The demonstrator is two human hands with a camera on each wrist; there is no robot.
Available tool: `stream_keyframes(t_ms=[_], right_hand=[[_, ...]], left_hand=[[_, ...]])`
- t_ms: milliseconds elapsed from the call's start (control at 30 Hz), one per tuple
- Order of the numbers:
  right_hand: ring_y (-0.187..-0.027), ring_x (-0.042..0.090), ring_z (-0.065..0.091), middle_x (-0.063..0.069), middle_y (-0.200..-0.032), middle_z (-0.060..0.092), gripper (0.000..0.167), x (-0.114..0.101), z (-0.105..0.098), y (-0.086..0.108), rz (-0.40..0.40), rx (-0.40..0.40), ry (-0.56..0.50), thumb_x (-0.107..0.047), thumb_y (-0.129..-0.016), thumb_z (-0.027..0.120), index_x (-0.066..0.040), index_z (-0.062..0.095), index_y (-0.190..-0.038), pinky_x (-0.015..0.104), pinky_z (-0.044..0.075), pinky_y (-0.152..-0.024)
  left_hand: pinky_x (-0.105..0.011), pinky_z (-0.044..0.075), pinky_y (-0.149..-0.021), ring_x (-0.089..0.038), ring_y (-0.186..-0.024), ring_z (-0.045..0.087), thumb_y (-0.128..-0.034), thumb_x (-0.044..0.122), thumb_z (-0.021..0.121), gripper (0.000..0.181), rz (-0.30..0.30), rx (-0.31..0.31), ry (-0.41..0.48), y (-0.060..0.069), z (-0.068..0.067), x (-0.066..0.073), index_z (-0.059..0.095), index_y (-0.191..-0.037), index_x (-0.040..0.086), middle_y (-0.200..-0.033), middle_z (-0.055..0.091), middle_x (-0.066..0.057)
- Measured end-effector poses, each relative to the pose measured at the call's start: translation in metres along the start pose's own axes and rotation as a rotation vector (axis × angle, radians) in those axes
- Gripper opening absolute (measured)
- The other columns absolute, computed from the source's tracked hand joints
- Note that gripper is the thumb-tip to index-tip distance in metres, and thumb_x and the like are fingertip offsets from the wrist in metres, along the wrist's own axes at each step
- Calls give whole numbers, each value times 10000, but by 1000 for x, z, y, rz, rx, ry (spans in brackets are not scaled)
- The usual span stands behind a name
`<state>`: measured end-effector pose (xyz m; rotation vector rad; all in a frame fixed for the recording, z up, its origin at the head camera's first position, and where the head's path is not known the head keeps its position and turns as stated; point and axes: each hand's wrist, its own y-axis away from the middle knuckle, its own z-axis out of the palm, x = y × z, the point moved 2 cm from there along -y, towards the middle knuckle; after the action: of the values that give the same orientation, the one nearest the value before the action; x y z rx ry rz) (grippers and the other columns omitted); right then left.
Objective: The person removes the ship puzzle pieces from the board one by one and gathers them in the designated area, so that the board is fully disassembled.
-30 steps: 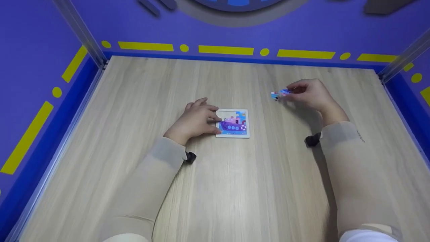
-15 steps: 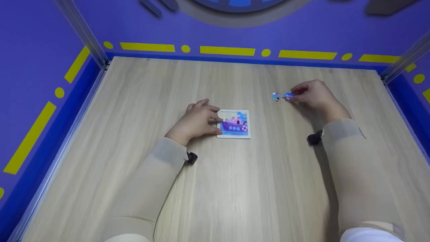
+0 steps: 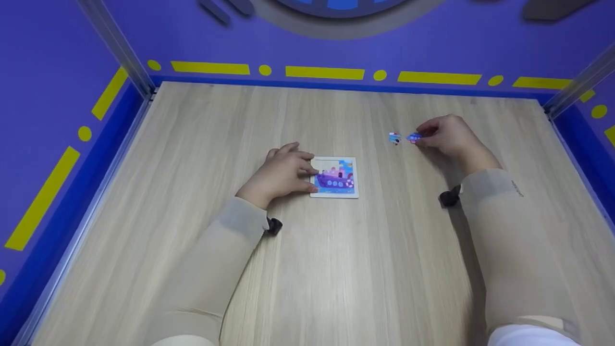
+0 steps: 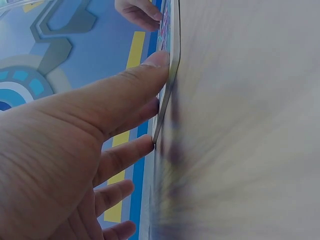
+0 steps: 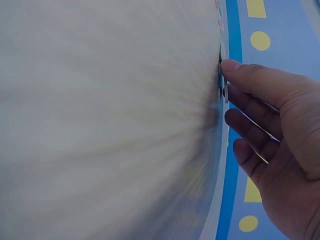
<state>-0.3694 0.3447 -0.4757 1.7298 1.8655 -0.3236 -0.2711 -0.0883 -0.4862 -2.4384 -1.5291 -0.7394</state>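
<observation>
A small white-rimmed jigsaw tray (image 3: 357,180) lies on the table, with a purple-and-pink ship picture in it. Its upper left area shows bare, pale backing. My left hand (image 3: 281,172) rests at the tray's left side, thumb and fingertips touching the rim; in the left wrist view the thumb (image 4: 157,60) lies along the tray's edge (image 4: 175,42). Farther right, my right hand (image 3: 450,137) pinches a blue-and-purple jigsaw piece (image 3: 412,138) between thumb and fingers. The right wrist view shows that thin piece (image 5: 226,94) edge-on. Just left of it lies another jigsaw piece (image 3: 394,138).
The wooden table (image 3: 317,269) is bounded by a purple back wall (image 3: 202,43) with yellow markings and by side walls. Metal posts (image 3: 117,45) stand at the back corners. A dark wrist camera (image 3: 450,198) sits under the right cuff.
My right hand has shifted slightly right and drawn the pinched piece away from the other loose piece, so a gap shows between them. The left hand stays on the tray.
</observation>
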Motion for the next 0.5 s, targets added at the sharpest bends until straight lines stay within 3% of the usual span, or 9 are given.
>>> stream_keyframes(t_ms=[167,400,500], right_hand=[[-1186,366,623,239,-1384,730,448,-1,0,0,-6,4,3,-244,-1060,810,-34,747,-1451,522,553,-1085],[-1163,323,611,210,-1390,716,454,-5,-3,3,-12,32,-19,-263,-1038,831,-74,760,-1445,263,529,-874],[-1211,331,591,202,-1437,688,453,-13,-4,5,-24,59,-49,-280,-1046,813,-96,760,-1456,289,508,-890]], left_hand=[[-656,188,-1404,-361,-1771,243,-925,468,939,481,1,-1,-4,0,0,0,855,-1347,253,-1722,591,33],[-668,185,-1403,-372,-1769,247,-925,458,939,477,8,-8,2,0,-1,0,855,-1347,251,-1720,592,23],[-672,175,-1405,-374,-1770,243,-925,462,937,478,10,-12,6,0,-1,0,854,-1347,254,-1722,589,23]])
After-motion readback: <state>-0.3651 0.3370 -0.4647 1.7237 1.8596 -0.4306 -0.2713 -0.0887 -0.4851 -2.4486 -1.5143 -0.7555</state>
